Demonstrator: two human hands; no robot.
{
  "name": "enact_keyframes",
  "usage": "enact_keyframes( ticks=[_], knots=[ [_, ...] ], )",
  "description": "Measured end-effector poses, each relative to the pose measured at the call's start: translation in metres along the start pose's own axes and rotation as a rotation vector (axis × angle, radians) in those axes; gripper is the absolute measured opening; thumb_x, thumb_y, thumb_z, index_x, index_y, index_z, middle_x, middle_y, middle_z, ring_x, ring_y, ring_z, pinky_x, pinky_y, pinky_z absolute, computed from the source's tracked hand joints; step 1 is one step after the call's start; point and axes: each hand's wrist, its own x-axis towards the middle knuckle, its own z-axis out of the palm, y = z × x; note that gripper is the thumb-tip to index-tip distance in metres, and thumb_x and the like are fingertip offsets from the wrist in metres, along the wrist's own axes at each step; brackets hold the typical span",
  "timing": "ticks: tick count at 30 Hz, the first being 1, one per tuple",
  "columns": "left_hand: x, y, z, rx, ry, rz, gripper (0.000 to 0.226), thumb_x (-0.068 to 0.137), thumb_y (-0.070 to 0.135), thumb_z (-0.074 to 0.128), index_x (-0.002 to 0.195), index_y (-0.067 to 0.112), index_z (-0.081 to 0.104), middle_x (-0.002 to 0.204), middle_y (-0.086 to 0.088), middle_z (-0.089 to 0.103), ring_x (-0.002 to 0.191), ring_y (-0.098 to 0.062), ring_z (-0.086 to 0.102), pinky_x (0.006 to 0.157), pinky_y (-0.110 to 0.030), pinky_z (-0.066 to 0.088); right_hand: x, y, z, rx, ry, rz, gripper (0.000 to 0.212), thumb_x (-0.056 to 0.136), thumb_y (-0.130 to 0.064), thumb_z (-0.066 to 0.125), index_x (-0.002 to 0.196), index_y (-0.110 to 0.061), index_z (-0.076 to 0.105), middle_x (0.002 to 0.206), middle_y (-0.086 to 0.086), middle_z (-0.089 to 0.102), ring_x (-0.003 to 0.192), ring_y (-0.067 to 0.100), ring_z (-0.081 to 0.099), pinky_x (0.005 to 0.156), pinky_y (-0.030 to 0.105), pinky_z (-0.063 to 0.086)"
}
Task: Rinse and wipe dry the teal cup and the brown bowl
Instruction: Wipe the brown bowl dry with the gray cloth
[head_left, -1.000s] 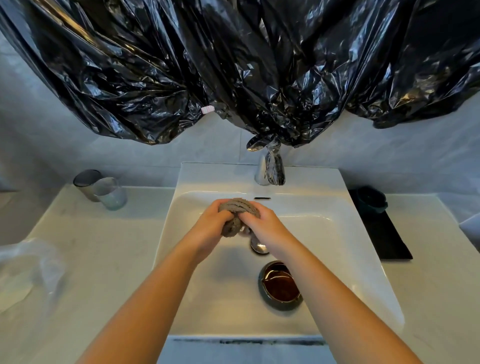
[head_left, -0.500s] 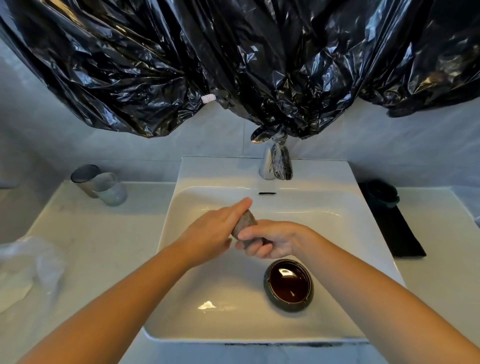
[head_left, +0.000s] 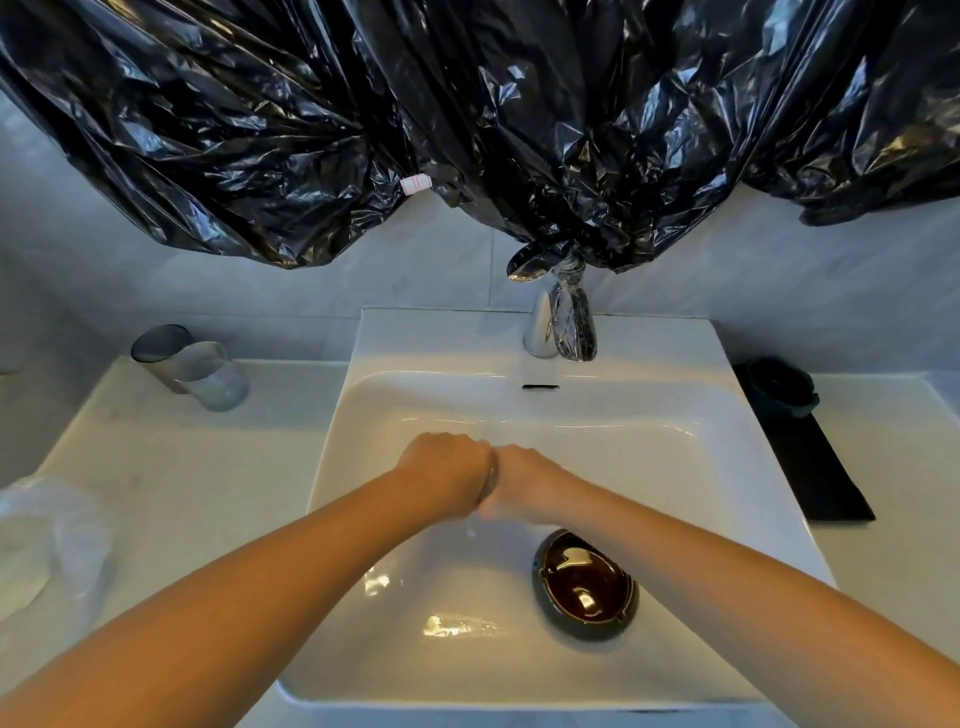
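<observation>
My left hand (head_left: 447, 475) and my right hand (head_left: 524, 486) are pressed together knuckle to knuckle over the middle of the white sink basin (head_left: 649, 467). Both are curled tight around a grey cloth that is almost wholly hidden between them, and a drop of water hangs below them. The brown bowl (head_left: 584, 584) sits upright on the basin floor, just in front of and below my right wrist. The teal cup (head_left: 782, 387) stands on a black mat (head_left: 815, 467) on the counter right of the sink, away from both hands.
A chrome faucet (head_left: 558, 322) rises behind the basin, its top partly wrapped by black plastic sheeting (head_left: 467, 130) hanging across the wall. Two glass tumblers (head_left: 197, 369) lie at the back left of the counter. A clear plastic bag (head_left: 47, 545) sits at the left edge.
My hands have closed together over the cloth, which showed between them earlier and is now hidden. They have shifted slightly toward me in the basin. The bowl and cup have stayed put.
</observation>
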Motion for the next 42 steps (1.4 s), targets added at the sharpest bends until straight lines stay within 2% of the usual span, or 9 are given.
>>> enact_keyframes(
  ticks=[7,12,15,18,21,24,29,34,42],
  knots=[
    [0.008,-0.004,0.014,-0.396,-0.384,0.006,0.021,0.086,0.011,0.056,0.104,0.001,0.064,0.090,-0.014,0.059,0.084,-0.028,0.057,0.069,-0.030,0.042,0.006,0.010,0.034,-0.163,0.237,-0.112,0.035,0.094,-0.025,0.054,0.122,-0.005,0.046,0.110,0.015,0.066,0.097,0.033,0.065,0.068,0.035,0.047],
    [0.002,-0.020,0.013,-0.644,-0.262,0.038,0.032,0.083,0.017,0.067,0.114,0.012,0.059,0.106,-0.007,0.062,0.089,-0.021,0.057,0.078,-0.030,0.049,0.000,0.015,0.026,0.135,0.236,-0.050,0.040,0.084,-0.029,0.070,0.115,-0.009,0.055,0.091,0.004,0.061,0.088,0.021,0.065,0.070,0.028,0.049],
    [-0.015,-0.041,0.011,-1.244,-0.179,0.103,0.049,0.078,0.032,0.074,0.122,0.023,0.054,0.110,0.001,0.062,0.093,-0.014,0.058,0.070,-0.023,0.049,-0.008,0.021,0.012,0.680,0.067,0.016,0.021,0.080,-0.017,0.074,0.098,-0.013,0.063,0.067,-0.003,0.054,0.054,0.007,0.048,0.049,0.019,0.037],
    [-0.021,-0.038,0.013,-1.629,-0.036,0.187,0.072,0.064,0.055,0.079,0.122,0.019,0.055,0.118,-0.005,0.062,0.106,-0.020,0.059,0.086,-0.030,0.049,-0.018,0.022,0.007,1.174,-0.242,-0.060,0.009,0.087,-0.007,0.066,0.089,-0.009,0.058,0.060,-0.002,0.048,0.046,0.005,0.037,0.039,0.014,0.029],
    [-0.013,-0.021,0.010,-1.998,-0.005,0.368,0.075,0.072,0.038,0.079,0.131,0.008,0.044,0.130,-0.014,0.057,0.123,-0.029,0.053,0.105,-0.041,0.043,-0.020,0.019,0.007,1.468,-0.597,-0.162,0.028,0.077,-0.020,0.079,0.092,-0.008,0.059,0.069,-0.001,0.062,0.039,0.002,0.044,0.032,0.010,0.033],
    [-0.011,-0.008,-0.007,-2.034,0.063,0.300,0.028,0.083,0.016,0.063,0.110,0.012,0.057,0.074,-0.006,0.066,0.085,-0.024,0.067,0.087,-0.037,0.052,-0.019,0.020,0.005,1.453,-0.746,-0.138,0.029,0.072,-0.023,0.083,0.083,-0.012,0.058,0.060,-0.005,0.056,0.034,0.001,0.040,0.031,0.009,0.030],
    [-0.002,0.011,-0.005,-2.028,0.205,-0.136,0.003,0.093,0.009,0.055,0.091,0.012,0.055,0.044,0.000,0.038,0.044,-0.016,0.046,0.060,-0.031,0.048,-0.012,0.002,0.014,0.983,-0.281,0.133,0.024,0.088,-0.012,0.056,0.068,-0.020,0.045,0.047,-0.007,0.037,0.038,0.004,0.027,0.039,0.017,0.017],
    [0.010,0.021,0.013,-2.040,0.374,-0.445,0.015,0.097,0.011,0.047,0.090,0.009,0.060,0.040,-0.001,0.036,0.039,-0.016,0.041,0.057,-0.031,0.046,-0.003,-0.010,0.033,0.472,0.130,0.027,0.006,0.088,-0.018,0.059,0.086,-0.015,0.054,0.079,0.006,0.055,0.072,0.016,0.055,0.061,0.029,0.046],
    [0.015,0.021,0.017,-2.121,0.567,-0.679,0.023,0.097,0.003,0.037,0.093,0.010,0.059,0.039,-0.001,0.040,0.040,-0.016,0.040,0.052,-0.031,0.046,0.008,-0.007,0.049,0.383,0.372,0.013,0.015,0.094,-0.023,0.050,0.104,-0.013,0.057,0.087,0.003,0.065,0.085,0.026,0.063,0.069,0.033,0.046]
  ],
)
